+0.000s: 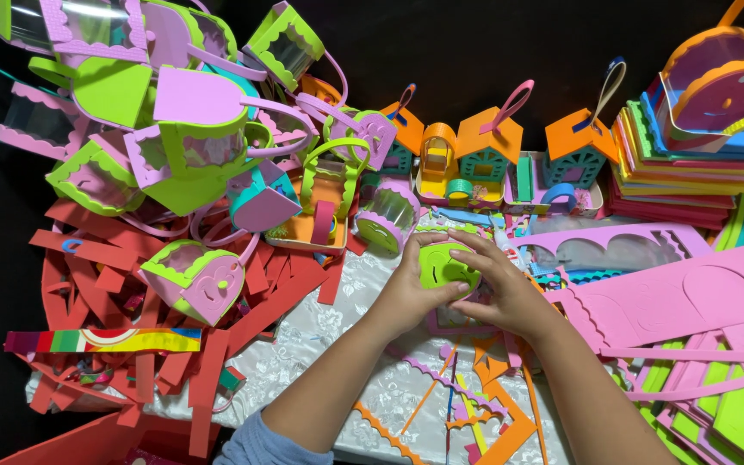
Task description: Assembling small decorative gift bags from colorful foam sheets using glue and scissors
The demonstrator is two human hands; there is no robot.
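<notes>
The left hand (408,288) and right hand (501,288) meet over the white patterned cloth (320,344), both grasping a lime-green foam piece (443,267). It is rounded, with a small dark cut-out on its face, and sits above a pink foam panel (449,320). Its shape is too round and hidden to tell a long axis or heading.

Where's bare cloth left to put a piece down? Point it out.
One real patch: the white cloth just left of the left hand, bordered by the red foam scraps. A thinner strip lies between the forearms, strewn with orange trimmings. Crowded elsewhere: foam baskets upper left, little houses behind, pink sheets beside the right hand.
</notes>
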